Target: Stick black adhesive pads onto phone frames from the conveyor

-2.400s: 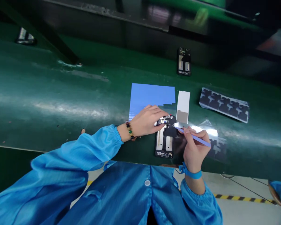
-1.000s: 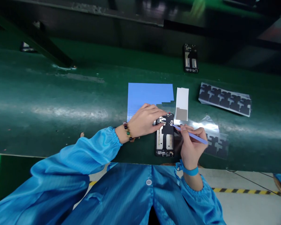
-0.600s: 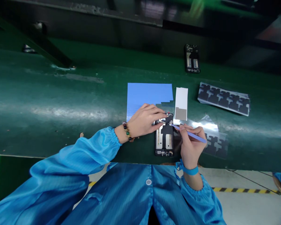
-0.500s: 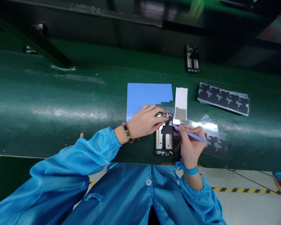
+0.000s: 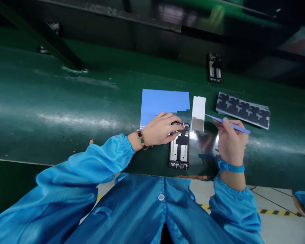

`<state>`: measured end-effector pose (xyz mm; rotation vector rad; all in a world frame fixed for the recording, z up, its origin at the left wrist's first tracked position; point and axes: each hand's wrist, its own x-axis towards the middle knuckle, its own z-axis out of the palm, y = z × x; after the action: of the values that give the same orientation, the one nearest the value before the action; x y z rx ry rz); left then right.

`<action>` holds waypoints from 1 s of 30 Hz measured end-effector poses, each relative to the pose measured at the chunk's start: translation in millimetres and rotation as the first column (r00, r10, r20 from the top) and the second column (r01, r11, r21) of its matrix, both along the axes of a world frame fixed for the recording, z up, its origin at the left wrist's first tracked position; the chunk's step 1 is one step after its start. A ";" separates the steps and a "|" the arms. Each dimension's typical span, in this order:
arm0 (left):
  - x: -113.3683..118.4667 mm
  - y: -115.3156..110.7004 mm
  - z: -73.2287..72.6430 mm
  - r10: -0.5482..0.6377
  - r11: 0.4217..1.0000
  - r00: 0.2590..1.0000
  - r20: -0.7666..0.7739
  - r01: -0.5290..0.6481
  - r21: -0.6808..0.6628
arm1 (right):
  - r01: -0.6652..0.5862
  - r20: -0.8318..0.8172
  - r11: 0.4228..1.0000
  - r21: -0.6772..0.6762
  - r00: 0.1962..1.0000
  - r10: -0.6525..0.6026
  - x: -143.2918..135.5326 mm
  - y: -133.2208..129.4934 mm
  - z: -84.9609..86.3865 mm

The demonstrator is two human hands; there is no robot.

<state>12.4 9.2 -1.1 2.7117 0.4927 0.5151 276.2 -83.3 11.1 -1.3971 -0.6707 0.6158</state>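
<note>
An opened phone [image 5: 183, 149], its inner boards and a black sheet showing, lies on the green bench in front of me. My left hand [image 5: 159, 130] rests over its upper left part, fingers stretched out and apart, fingertips touching the board. Purple-blue tweezers [image 5: 236, 127] are pinched in my right hand [image 5: 231, 142], which is raised right of the phone. Their tip points left, towards a white and grey card [image 5: 199, 110]. Black die-cut stickers on a clear sheet [image 5: 244, 109] lie beyond that hand.
A blue sheet [image 5: 165, 100] lies behind my left hand. Farther back is a second opened phone [image 5: 215, 67]. A slanted dark post [image 5: 63, 54] meets the bench at the left. The bench's front edge [image 5: 152, 174] runs close to my body.
My right hand with the tweezers has moved from the phone's upper right side away to the right and slightly up. My left hand has stayed on the phone. The view has shifted slightly.
</note>
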 end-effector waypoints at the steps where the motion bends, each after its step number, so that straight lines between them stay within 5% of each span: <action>1: 1.7 1.2 0.3 -0.001 1.000 1.000 0.018 0.001 -0.012 | -0.013 0.019 1.000 -0.011 1.000 0.013 2.7 4.4 -2.6; 6: 27.0 7.7 2.8 -0.028 0.999 0.999 0.036 0.026 0.034 | -0.008 0.208 0.997 -0.079 0.978 0.024 9.0 15.3 -18.6; 12: 50.5 14.6 -0.1 -0.057 0.992 0.998 -0.026 0.059 0.114 | -0.045 0.232 0.994 -0.099 0.970 0.067 10.7 16.8 -21.6; 25: 53.9 14.9 2.5 -0.058 0.984 0.995 -0.079 0.071 0.165 | -0.082 0.149 0.994 -0.076 0.985 0.092 9.4 19.9 -17.0; 30: 31.2 3.7 11.3 -0.059 0.990 0.998 -0.001 0.059 0.127 | -0.017 0.043 0.999 0.031 0.999 0.015 -10.3 -24.9 3.1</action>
<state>43.7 12.9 10.3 2.8360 0.3901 0.5523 265.9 -108.2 14.2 -1.3796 -0.7233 0.5871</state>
